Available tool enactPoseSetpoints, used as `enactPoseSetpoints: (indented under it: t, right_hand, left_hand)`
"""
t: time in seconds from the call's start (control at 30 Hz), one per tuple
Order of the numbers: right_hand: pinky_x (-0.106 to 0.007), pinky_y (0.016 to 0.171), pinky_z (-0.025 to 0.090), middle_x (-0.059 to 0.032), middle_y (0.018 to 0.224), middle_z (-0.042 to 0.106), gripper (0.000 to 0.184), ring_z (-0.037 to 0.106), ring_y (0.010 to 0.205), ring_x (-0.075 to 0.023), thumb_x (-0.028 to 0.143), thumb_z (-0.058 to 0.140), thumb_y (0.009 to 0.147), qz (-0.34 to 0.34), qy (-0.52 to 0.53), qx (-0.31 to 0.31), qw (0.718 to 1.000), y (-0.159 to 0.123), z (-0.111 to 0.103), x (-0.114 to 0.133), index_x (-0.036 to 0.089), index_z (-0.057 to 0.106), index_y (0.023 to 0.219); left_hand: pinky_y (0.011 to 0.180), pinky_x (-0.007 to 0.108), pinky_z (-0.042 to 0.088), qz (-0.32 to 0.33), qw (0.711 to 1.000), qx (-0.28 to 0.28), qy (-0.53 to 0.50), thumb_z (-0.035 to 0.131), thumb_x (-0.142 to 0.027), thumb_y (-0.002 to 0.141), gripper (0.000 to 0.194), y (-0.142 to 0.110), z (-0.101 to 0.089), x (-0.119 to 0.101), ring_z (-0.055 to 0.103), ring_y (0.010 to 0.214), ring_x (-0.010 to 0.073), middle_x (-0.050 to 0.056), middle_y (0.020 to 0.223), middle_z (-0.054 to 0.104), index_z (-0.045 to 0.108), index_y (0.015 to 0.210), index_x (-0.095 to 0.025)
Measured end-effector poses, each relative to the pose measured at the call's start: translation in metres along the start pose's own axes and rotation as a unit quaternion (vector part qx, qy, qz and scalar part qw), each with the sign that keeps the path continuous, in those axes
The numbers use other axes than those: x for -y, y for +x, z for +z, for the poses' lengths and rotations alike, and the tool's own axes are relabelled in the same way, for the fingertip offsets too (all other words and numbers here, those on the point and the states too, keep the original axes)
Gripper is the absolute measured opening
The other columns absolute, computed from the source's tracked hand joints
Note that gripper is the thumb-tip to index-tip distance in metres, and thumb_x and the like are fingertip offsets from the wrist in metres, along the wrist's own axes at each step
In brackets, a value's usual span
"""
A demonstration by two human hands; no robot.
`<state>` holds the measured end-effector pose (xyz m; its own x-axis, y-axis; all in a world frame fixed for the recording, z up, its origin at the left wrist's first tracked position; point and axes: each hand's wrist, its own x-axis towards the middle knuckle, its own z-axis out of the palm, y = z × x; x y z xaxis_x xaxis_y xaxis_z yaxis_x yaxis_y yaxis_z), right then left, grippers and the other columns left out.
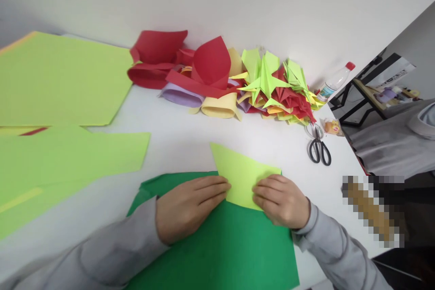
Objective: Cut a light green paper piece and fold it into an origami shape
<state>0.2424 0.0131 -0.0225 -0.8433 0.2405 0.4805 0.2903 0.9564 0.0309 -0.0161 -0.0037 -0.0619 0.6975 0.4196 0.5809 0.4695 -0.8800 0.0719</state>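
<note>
A small yellow-green sheet of paper (243,173) is held between my two hands above a large dark green sheet (234,249). My left hand (195,204) has its fingers pressed together at the paper's left lower edge. At the right edge, my right hand (283,199) pinches the same paper, its fingers curled and the thumb hidden. The paper bows slightly between the hands. Beneath them, the green sheet lies flat on the white table, with a folded corner at its upper left.
Large light green sheets (64,81) cover the table's left. Along the wall lie rolled red paper pieces (210,63) and a heap of folded paper stars (267,84). Black-handled scissors (319,150), a wrapped snack (333,127) and a bottle (335,84) are at right. Another person's sleeve (394,136) shows beyond.
</note>
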Motion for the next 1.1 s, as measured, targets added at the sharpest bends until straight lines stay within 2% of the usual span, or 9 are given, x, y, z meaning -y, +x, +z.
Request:
enactPoseSetpoints:
  t: [0.17, 0.27, 0.43, 0.53, 0.6, 0.7, 0.8, 1.1]
  right_hand:
    - [-0.04, 0.084, 0.051, -0.0097, 0.103, 0.071, 0.017, 0.062, 0.101, -0.0245, 0.017, 0.05, 0.085, 0.036, 0.076, 0.054, 0.995, -0.002, -0.006, -0.001, 0.013, 0.066, 0.09]
    - [-0.04, 0.085, 0.05, -0.008, 0.099, 0.072, 0.015, 0.063, 0.101, -0.0238, 0.018, 0.052, 0.084, 0.066, 0.13, 0.057, 0.988, -0.002, -0.009, -0.001, 0.015, 0.065, 0.09]
    - [-0.03, 0.07, 0.053, -0.0049, 0.076, 0.072, 0.009, 0.067, 0.076, -0.0166, 0.025, 0.059, 0.087, 0.222, 0.204, 0.007, 0.953, -0.004, -0.005, -0.004, 0.017, 0.065, 0.086]
    - [-0.027, 0.06, 0.051, -0.0035, 0.068, 0.068, 0.018, 0.064, 0.063, -0.0152, 0.035, 0.062, 0.085, 0.31, 0.177, -0.016, 0.934, -0.004, -0.001, -0.004, 0.018, 0.064, 0.079]
    - [-0.028, 0.061, 0.051, -0.0045, 0.071, 0.068, 0.026, 0.064, 0.066, -0.0168, 0.045, 0.062, 0.084, 0.346, 0.126, -0.019, 0.929, -0.004, 0.003, -0.005, 0.019, 0.064, 0.082]
    - [-0.032, 0.067, 0.052, -0.0073, 0.08, 0.069, 0.038, 0.065, 0.075, -0.0204, 0.054, 0.057, 0.084, 0.356, 0.044, 0.004, 0.933, -0.003, 0.011, -0.007, 0.018, 0.062, 0.092]
    - [-0.034, 0.071, 0.052, -0.0089, 0.086, 0.069, 0.042, 0.065, 0.08, -0.0223, 0.057, 0.055, 0.084, 0.36, 0.004, 0.027, 0.932, -0.002, 0.017, -0.009, 0.017, 0.059, 0.096]
    - [-0.035, 0.074, 0.049, -0.0081, 0.088, 0.065, 0.024, 0.06, 0.083, -0.0233, 0.039, 0.054, 0.088, 0.374, -0.003, 0.054, 0.926, -0.001, 0.016, -0.006, 0.017, 0.053, 0.098]
  left_hand:
    - [0.099, 0.04, 0.048, -0.042, 0.997, 0.036, -0.058, 0.042, -0.003, 0.085, 0.029, -0.006, 0.001, -0.008, 0.058, 0.113, 0.0236, 0.013, 0.114, 0.068, 0.063, 0.104, -0.011]
    - [0.104, 0.045, 0.042, -0.06, 0.992, 0.06, -0.089, 0.043, -0.006, 0.086, 0.03, -0.002, -0.002, -0.014, 0.054, 0.119, 0.0237, 0.013, 0.12, 0.066, 0.063, 0.107, -0.013]
    - [0.108, 0.047, 0.036, -0.086, 0.987, 0.079, -0.109, 0.044, -0.01, 0.087, 0.03, 0.004, -0.004, -0.023, 0.051, 0.123, 0.0242, 0.009, 0.124, 0.064, 0.063, 0.109, -0.017]
    - [0.108, 0.046, 0.035, -0.102, 0.985, 0.083, -0.112, 0.049, -0.016, 0.088, 0.026, 0.006, -0.002, -0.032, 0.052, 0.121, 0.0246, 0.008, 0.123, 0.065, 0.064, 0.108, -0.018]
    - [0.109, 0.046, 0.034, -0.11, 0.984, 0.087, -0.106, 0.053, -0.02, 0.087, 0.024, 0.006, 0.0, -0.038, 0.052, 0.121, 0.025, 0.007, 0.123, 0.065, 0.065, 0.108, -0.018]
    - [0.109, 0.044, 0.035, -0.114, 0.985, 0.087, -0.096, 0.054, -0.019, 0.086, 0.024, 0.007, 0.002, -0.043, 0.052, 0.12, 0.0246, 0.008, 0.123, 0.064, 0.065, 0.107, -0.017]
    - [0.109, 0.042, 0.037, -0.118, 0.985, 0.077, -0.103, 0.051, -0.019, 0.088, 0.024, 0.007, 0.002, -0.043, 0.054, 0.119, 0.0234, 0.008, 0.122, 0.065, 0.066, 0.107, -0.017]
    - [0.106, 0.042, 0.039, -0.124, 0.984, 0.068, -0.112, 0.05, -0.02, 0.09, 0.023, 0.007, 0.002, -0.042, 0.056, 0.116, 0.0222, 0.007, 0.12, 0.066, 0.067, 0.106, -0.018]
